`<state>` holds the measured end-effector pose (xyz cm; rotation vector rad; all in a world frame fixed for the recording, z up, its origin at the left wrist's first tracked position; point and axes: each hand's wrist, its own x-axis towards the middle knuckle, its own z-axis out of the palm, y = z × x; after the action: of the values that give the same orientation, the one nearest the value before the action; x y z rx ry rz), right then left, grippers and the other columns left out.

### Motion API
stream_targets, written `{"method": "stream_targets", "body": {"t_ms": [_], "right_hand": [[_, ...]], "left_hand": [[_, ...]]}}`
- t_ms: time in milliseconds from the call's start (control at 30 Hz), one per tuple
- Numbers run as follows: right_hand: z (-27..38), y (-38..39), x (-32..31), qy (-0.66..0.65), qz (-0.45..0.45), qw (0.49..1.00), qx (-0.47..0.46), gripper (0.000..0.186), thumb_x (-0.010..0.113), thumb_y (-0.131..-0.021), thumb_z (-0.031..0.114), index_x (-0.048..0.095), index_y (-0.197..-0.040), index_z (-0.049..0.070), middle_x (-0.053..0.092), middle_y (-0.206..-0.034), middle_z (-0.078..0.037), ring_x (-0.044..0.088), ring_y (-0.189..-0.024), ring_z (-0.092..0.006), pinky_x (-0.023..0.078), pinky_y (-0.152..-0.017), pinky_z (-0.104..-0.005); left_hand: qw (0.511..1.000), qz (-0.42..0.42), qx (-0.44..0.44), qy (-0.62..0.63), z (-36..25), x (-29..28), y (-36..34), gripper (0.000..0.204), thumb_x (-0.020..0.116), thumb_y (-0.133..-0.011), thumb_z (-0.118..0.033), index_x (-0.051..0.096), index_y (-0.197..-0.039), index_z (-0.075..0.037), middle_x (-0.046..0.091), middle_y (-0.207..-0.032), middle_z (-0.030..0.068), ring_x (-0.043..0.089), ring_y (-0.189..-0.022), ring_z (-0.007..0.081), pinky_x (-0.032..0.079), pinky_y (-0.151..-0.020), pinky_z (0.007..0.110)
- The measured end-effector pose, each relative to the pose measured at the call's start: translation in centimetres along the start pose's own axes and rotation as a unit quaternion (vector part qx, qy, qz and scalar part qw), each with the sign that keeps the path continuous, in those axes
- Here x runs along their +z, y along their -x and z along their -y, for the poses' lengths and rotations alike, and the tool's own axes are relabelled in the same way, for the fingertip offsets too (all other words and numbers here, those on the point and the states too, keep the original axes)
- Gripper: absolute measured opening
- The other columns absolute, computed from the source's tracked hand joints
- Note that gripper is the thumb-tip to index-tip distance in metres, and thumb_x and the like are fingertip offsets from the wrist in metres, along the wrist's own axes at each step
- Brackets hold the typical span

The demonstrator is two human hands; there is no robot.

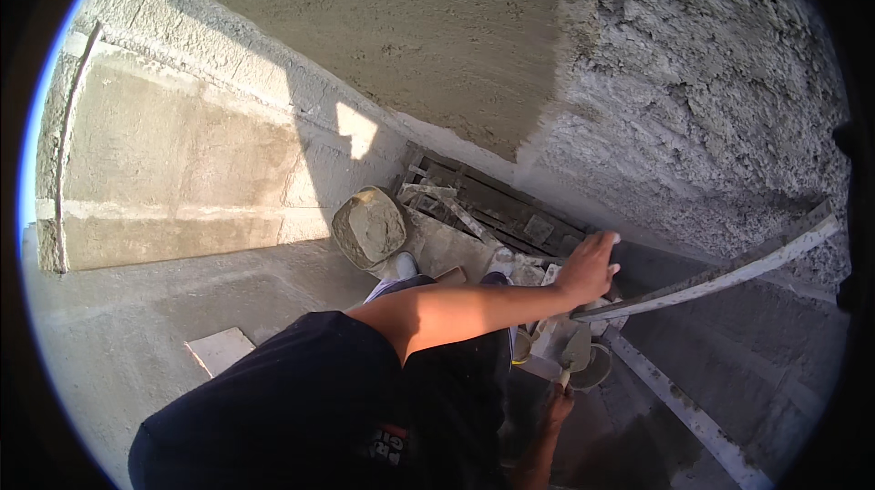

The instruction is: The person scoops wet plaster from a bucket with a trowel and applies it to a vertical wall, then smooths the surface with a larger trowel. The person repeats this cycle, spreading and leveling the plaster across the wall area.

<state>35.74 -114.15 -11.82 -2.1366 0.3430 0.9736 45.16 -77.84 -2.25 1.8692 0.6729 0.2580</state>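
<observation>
My left arm reaches across to the right, and my left hand (588,269) is held out in the air with thumb and fingers apart, nothing seen in it. Just past it is the lower end of a long, pale straight-edged bar (720,282); I see no grip on it. Lower down, my right hand (558,405) is closed around the handle of a trowel (576,349). Its blade is grey with mortar and lies over a round bucket (597,368), partly covering it. A smaller container with a yellow rim (521,348) is beside it, partly hidden.
A large tub of grey mortar (375,227) stands by my feet. Planks and slats (465,207) lie along the wall base. Ahead, smooth plaster (392,43) meets rough wall (711,89). Another long bar (684,410) slants at lower right; a flat board (219,350) lies left.
</observation>
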Motion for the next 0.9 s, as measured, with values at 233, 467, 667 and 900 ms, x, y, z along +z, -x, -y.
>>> {"method": "stream_targets", "body": {"t_ms": [233,467,667,900], "right_hand": [[12.8,-5.3,11.2,0.131,0.127,0.982,0.039,0.064,0.069,-0.088,0.037,0.054,-0.127,-0.011,0.066,-0.105,-0.025,0.064,-0.096,-0.0361,0.049,-0.087,-0.0465],[13.5,-6.6,38.0,0.325,0.362,0.867,-0.11,0.049,0.069,-0.09,0.033,0.059,-0.121,-0.004,0.065,-0.076,-0.008,0.057,-0.049,-0.0165,0.047,-0.049,-0.0333],[3.6,-4.8,62.4,0.404,0.415,0.797,-0.168,0.052,0.061,-0.093,0.04,0.06,-0.122,-0.004,0.069,-0.105,-0.019,0.066,-0.096,-0.0349,0.05,-0.088,-0.0438],[-2.8,-11.9,61.1,0.311,0.376,0.85,-0.196,0.036,0.056,-0.095,0.033,0.063,-0.118,0.006,0.067,-0.119,-0.022,0.063,-0.114,-0.0424,0.051,-0.096,-0.047]], "left_hand": [[0.868,0.048,-0.428,-0.247,26.3,-20.5,26.3,0.044,0.069,-0.089,-0.021,0.052,-0.121,0.004,0.061,-0.121,0.0273,0.061,-0.115,0.0408,0.05,-0.098,0.047],[0.827,-0.095,-0.525,-0.181,35.6,-22.0,38.6,0.042,0.069,-0.086,-0.014,0.051,-0.121,0.0,0.058,-0.123,0.0231,0.055,-0.118,0.041,0.046,-0.101,0.048],[0.853,-0.119,-0.476,-0.177,40.6,-19.2,40.2,0.054,0.071,-0.083,-0.009,0.048,-0.131,0.0,0.053,-0.125,0.0227,0.05,-0.121,0.041,0.04,-0.106,0.047],[0.872,-0.079,-0.455,-0.165,41.9,-18.4,37.9,0.05,0.068,-0.086,-0.012,0.049,-0.131,-0.001,0.053,-0.129,0.0238,0.05,-0.123,0.0443,0.04,-0.106,0.048]]}}
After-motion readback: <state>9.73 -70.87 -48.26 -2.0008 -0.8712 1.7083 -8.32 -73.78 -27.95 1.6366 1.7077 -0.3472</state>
